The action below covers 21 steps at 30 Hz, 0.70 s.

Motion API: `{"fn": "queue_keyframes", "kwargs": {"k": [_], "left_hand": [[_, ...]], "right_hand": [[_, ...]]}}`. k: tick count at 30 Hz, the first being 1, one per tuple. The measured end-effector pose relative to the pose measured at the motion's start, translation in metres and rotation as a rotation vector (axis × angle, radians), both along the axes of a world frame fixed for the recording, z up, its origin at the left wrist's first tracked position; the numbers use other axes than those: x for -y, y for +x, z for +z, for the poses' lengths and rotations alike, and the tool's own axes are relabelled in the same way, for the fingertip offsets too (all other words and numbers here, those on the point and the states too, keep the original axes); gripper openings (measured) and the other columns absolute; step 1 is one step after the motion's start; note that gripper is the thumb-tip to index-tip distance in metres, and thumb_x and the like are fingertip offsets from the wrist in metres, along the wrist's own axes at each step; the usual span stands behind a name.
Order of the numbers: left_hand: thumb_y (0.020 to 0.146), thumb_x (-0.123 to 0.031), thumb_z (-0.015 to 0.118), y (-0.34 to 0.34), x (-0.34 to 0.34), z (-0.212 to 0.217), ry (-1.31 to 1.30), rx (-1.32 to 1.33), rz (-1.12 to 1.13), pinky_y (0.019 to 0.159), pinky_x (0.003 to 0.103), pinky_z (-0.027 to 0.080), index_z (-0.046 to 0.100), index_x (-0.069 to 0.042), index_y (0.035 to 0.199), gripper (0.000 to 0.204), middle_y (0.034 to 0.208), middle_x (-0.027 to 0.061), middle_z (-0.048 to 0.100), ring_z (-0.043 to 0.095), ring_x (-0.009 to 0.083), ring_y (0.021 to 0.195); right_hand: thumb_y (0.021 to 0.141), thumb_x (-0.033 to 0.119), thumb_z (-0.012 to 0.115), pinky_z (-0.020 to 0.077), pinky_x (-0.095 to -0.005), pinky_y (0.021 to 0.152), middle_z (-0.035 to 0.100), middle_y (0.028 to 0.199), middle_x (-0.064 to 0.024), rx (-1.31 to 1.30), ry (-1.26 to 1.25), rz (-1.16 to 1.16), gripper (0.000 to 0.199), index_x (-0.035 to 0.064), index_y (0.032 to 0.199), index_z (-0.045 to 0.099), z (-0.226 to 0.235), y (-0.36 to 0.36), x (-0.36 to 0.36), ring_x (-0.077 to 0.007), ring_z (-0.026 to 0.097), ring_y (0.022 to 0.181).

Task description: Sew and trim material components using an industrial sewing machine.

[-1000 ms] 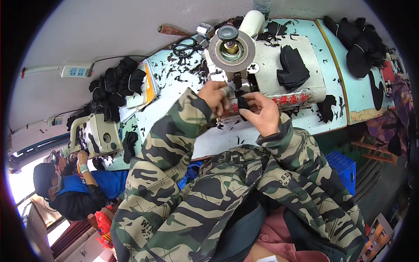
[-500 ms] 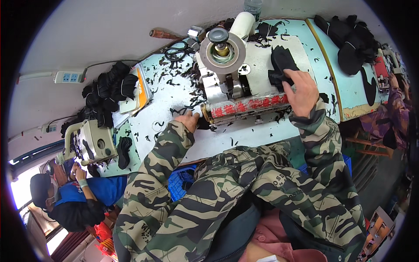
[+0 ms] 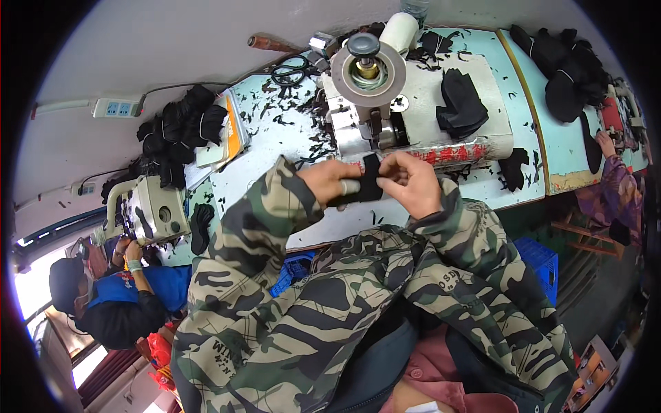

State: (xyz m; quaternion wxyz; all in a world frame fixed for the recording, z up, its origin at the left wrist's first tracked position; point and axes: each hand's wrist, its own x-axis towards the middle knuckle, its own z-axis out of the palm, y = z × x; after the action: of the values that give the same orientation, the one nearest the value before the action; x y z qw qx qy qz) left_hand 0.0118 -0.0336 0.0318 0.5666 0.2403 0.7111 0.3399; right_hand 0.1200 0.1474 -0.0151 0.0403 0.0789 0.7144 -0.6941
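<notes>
My left hand (image 3: 332, 180) and my right hand (image 3: 412, 182) meet in front of the white machine (image 3: 406, 96), both pinching one small black fabric piece (image 3: 370, 180) between them. The piece hangs just below the machine's front edge with its red band. A stack of black fabric pieces (image 3: 463, 103) lies on the machine's flat top to the right. Camouflage sleeves cover both my forearms.
Black scraps litter the pale blue table (image 3: 275, 148). Scissors (image 3: 289, 69) lie at the back; a pile of black pieces (image 3: 180, 127) sits left. A person in blue (image 3: 117, 303) works at another machine (image 3: 148, 210). A blue crate (image 3: 537, 258) stands below right.
My right hand came back from the stack on the machine top and my left hand rose from the table; both now hold a black piece together in front of the machine.
</notes>
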Motion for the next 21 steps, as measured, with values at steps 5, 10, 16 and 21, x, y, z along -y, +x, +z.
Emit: {"fn": "queue_keyframes", "kwargs": {"k": [5,10,16,21], "left_hand": [[0.093,-0.02,0.048,-0.022,-0.007,-0.016,-0.012,0.376,0.358,0.032,0.019,0.03,0.057,-0.005,0.101,0.019,0.068,0.0047,0.059,0.053,0.0061,0.047],[0.092,-0.022,0.047,-0.05,-0.016,-0.027,-0.146,0.134,0.266,0.034,0.02,0.032,0.06,-0.005,0.095,0.022,0.06,0.0024,0.058,0.048,0.0062,0.041],[0.093,-0.02,0.044,-0.04,-0.035,-0.022,-0.113,0.136,0.36,0.034,0.021,0.035,0.057,-0.005,0.097,0.021,0.057,0.0036,0.057,0.049,0.0084,0.039],[0.094,-0.017,0.041,-0.019,-0.035,-0.019,-0.027,0.225,0.503,0.03,0.023,0.034,0.052,0.0,0.106,0.024,0.06,0.0081,0.059,0.051,0.0135,0.035]], "right_hand": [[0.078,-0.002,0.061,0.049,-0.0237,0.066,0.063,0.084,-0.007,-0.18,0.387,0.024,0.019,-0.0063,0.096,0.058,-0.003,-0.011,0.011,-0.0119,0.062,0.075],[0.083,0.002,0.058,0.0508,-0.026,0.072,0.063,0.1,-0.0174,0.169,-0.414,-0.067,0.033,-0.0085,0.113,0.054,-0.008,-0.017,0.018,-0.0192,0.064,0.087],[0.078,0.01,0.064,0.0508,-0.0284,0.069,0.067,0.088,-0.0128,-0.079,0.435,-0.098,0.036,-0.0012,0.112,0.056,0.009,-0.026,-0.015,-0.0192,0.066,0.077],[0.069,0.011,0.068,0.0503,-0.0298,0.065,0.067,0.077,-0.0101,-0.117,0.725,-0.126,0.031,0.002,0.098,0.062,0.012,-0.039,-0.028,-0.0228,0.066,0.069]]}}
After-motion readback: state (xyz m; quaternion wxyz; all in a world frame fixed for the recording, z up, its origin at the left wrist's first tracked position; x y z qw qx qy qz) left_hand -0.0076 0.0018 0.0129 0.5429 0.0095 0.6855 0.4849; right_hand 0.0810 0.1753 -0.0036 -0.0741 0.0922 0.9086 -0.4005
